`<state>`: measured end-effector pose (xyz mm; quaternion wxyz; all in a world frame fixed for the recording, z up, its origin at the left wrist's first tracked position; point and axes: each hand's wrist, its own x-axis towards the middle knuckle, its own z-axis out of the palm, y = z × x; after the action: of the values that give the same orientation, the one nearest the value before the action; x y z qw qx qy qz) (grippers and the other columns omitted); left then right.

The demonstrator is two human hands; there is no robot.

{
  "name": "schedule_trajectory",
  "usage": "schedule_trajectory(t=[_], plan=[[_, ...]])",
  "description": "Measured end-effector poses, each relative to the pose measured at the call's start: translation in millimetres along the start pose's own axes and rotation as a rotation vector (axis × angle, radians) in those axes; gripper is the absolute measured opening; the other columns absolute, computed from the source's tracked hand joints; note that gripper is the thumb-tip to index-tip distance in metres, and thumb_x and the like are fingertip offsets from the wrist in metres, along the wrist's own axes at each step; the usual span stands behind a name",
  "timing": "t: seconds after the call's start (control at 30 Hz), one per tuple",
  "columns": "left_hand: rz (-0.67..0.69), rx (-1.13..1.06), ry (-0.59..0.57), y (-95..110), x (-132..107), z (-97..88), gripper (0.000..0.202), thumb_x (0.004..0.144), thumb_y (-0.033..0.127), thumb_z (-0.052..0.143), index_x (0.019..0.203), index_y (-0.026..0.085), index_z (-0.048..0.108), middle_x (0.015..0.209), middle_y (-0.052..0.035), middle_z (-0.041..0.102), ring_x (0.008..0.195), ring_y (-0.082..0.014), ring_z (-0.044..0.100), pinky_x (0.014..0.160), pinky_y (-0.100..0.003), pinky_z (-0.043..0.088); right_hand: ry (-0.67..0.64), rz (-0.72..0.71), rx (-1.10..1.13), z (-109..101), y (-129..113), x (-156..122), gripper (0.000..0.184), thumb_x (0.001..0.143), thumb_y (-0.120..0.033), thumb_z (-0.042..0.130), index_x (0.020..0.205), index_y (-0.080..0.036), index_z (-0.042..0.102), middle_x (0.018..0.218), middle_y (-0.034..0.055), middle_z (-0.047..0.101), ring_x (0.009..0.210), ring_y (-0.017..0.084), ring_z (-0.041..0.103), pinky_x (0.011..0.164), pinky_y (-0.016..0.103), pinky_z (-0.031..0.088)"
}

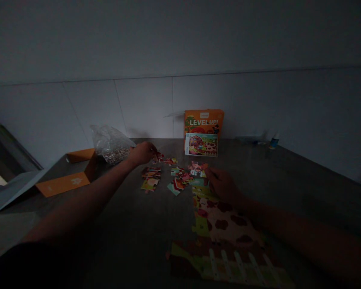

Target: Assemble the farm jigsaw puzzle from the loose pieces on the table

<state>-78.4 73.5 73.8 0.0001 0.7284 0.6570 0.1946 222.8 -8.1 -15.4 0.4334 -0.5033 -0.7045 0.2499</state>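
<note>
On the dark table, my left hand [143, 153] reaches over the loose pieces, its fingers closed on a puzzle piece [159, 156] with a red picture. Another piece marked 100 [169, 161] lies just right of it. My right hand [221, 182] pinches a puzzle piece with a pink animal [197, 168] above the top edge of the joined puzzle [228, 224], which shows a spotted cow and a white fence. Between my hands lie several loose puzzle pieces [179, 184], some overlapping. Closer to my left forearm are more loose pieces [151, 183].
An orange box [203, 116] stands by the wall with a farm picture card [201, 145] leaning on it. To the left are a clear plastic bag [111, 140] and an open orange box lid [64, 185]. A small bottle [274, 142] stands at the back right.
</note>
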Motion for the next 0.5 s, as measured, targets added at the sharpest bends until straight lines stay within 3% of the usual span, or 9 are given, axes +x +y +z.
schedule_trajectory(t=[0.1, 0.2, 0.3, 0.37, 0.43, 0.5], plan=[[0.17, -0.131, -0.262, -27.2, 10.4, -9.7, 0.022, 0.067, 0.015, 0.058, 0.078, 0.019, 0.078, 0.081, -0.0083, 0.076, 0.077, -0.0224, 0.067, 0.074, -0.03, 0.047, 0.001, 0.001, 0.001, 0.2, -0.6, 0.4, 0.049, 0.094, -0.05, 0.039, 0.06, -0.019, 0.056, 0.042, -0.0026, 0.044, 0.04, 0.011, 0.042, 0.045, 0.024, 0.03], [0.243, -0.21, -0.38, -44.2, 12.5, -10.1, 0.021, 0.068, 0.019, 0.057, 0.074, 0.019, 0.077, 0.073, -0.0056, 0.075, 0.068, -0.0185, 0.064, 0.066, -0.026, 0.047, -0.016, 0.005, 0.019, 0.3, -1.5, 0.6, 0.049, 0.094, -0.05, 0.039, 0.061, -0.019, 0.056, 0.043, -0.0027, 0.045, 0.04, 0.011, 0.042, 0.045, 0.024, 0.03], [0.332, -0.255, -0.45, -46.7, 12.2, -2.3, 0.02, 0.07, 0.025, 0.059, 0.08, 0.02, 0.076, 0.077, -0.0052, 0.075, 0.068, -0.0183, 0.066, 0.066, -0.026, 0.048, -0.036, 0.023, 0.04, -0.2, -2.0, 0.2, 0.049, 0.094, -0.051, 0.039, 0.062, -0.019, 0.056, 0.042, -0.0032, 0.043, 0.039, 0.011, 0.042, 0.045, 0.024, 0.031], [0.353, -0.215, -0.389, -39.4, 10.4, 7.3, 0.018, 0.072, 0.029, 0.062, 0.081, 0.02, 0.075, 0.08, -0.006, 0.075, 0.072, -0.0201, 0.067, 0.069, -0.028, 0.049, -0.039, 0.036, 0.036, -0.6, -1.9, 0.0, 0.049, 0.094, -0.052, 0.039, 0.062, -0.019, 0.056, 0.042, -0.0031, 0.044, 0.039, 0.011, 0.042, 0.045, 0.024, 0.031], [0.36, -0.178, -0.251, -24.8, 4.8, 19.9, 0.021, 0.074, 0.035, 0.066, 0.085, 0.019, 0.074, 0.088, -0.009, 0.074, 0.084, -0.0237, 0.067, 0.081, -0.032, 0.048, -0.034, 0.039, 0.02, -0.8, -1.4, 0.1, 0.049, 0.094, -0.052, 0.039, 0.062, -0.019, 0.057, 0.043, -0.0027, 0.045, 0.039, 0.011, 0.042, 0.045, 0.024, 0.031], [0.503, -0.144, -0.069, -5.0, -6.7, 33.8, 0.029, 0.077, 0.043, 0.068, 0.089, 0.018, 0.074, 0.093, -0.0115, 0.072, 0.095, -0.0272, 0.064, 0.096, -0.038, 0.043, -0.038, 0.038, 0.01, -0.7, -0.9, 0.5, 0.049, 0.094, -0.052, 0.039, 0.061, -0.019, 0.057, 0.043, -0.0025, 0.045, 0.039, 0.011, 0.042, 0.045, 0.024, 0.031]])
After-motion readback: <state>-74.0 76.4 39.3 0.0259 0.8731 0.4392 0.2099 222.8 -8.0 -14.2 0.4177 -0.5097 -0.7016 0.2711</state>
